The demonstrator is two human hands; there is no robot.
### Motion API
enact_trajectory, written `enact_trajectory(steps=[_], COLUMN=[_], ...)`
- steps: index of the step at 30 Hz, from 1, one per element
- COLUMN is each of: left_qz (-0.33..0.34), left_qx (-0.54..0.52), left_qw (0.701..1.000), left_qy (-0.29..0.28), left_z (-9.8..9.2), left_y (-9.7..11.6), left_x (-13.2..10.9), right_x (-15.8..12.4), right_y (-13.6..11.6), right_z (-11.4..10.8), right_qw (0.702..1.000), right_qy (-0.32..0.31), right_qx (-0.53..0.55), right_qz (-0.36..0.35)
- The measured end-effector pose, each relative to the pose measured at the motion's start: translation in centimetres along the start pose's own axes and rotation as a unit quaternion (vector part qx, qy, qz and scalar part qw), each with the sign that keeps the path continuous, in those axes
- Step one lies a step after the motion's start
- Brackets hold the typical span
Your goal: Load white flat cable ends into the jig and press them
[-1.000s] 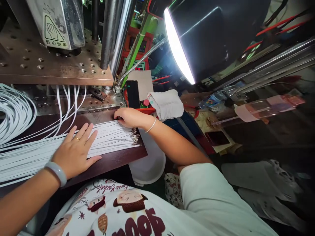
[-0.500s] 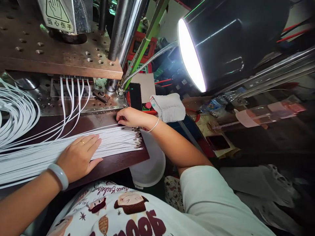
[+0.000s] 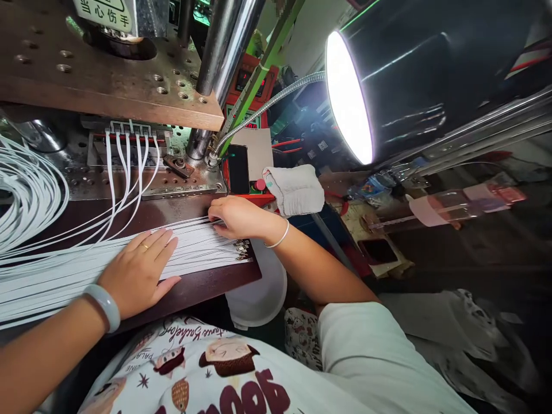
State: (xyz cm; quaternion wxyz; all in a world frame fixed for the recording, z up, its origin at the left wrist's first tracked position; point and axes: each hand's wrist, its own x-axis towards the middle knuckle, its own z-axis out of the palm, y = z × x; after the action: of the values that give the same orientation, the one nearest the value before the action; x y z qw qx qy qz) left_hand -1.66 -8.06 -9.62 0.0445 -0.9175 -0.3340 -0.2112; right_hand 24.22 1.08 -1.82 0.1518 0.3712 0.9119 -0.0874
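Note:
White cables (image 3: 194, 253) lie side by side in a flat row on the dark red-brown board (image 3: 211, 282). Small metal ends (image 3: 242, 248) are gathered at their right tips. My left hand (image 3: 140, 267) rests flat across the row, fingers stretched out and thumb apart. At the row's far edge, near the metal ends, my right hand (image 3: 237, 217) has its fingers curled and closed on a cable; the fingertips are partly hidden. Several other white cables (image 3: 140, 155) run from a fixture (image 3: 97, 150) under the press down to the board.
A thick press plate (image 3: 129, 98) overhangs the fixture. Coiled white cable (image 3: 34, 201) lies at the left. A bright lamp (image 3: 350, 98) on a flexible neck, a phone (image 3: 238, 169), a red button (image 3: 259, 185) and a folded white cloth (image 3: 297, 188) stand beyond my right hand. A white bucket (image 3: 263, 293) is below the board's corner.
My right hand has shifted slightly right and toward me, over the cables near their metal ends. My left hand stays flat in nearly the same place. The view has tilted slightly.

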Motion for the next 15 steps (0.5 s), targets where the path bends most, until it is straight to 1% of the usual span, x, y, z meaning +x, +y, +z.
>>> enact_trajectory(steps=[3,6,10,12,15], left_qz=[-0.003,-0.006,-0.005,-0.007,-0.007], left_qx=[0.003,0.004,0.007,0.010,0.016], left_qw=[1.000,1.000,1.000,1.000,1.000], left_qy=[-0.006,-0.011,-0.015,-0.017,-0.015], left_z=[0.0,0.1,0.1,0.0,-0.1], left_y=[0.0,0.1,0.0,0.0,0.0], left_x=[0.0,0.0,0.0,0.0,-0.1], right_x=[0.1,-0.3,-1.4,-1.5,-0.9], right_y=[-0.5,-0.2,1.4,2.0,2.6], right_z=[0.1,0.3,0.6,0.8,1.2], right_qw=[0.999,0.997,0.995,0.997,0.996], right_qy=[-0.010,-0.007,-0.016,0.001,0.052], right_qx=[-0.045,-0.071,-0.068,-0.031,0.003], right_qz=[0.006,0.005,0.065,0.075,0.074])
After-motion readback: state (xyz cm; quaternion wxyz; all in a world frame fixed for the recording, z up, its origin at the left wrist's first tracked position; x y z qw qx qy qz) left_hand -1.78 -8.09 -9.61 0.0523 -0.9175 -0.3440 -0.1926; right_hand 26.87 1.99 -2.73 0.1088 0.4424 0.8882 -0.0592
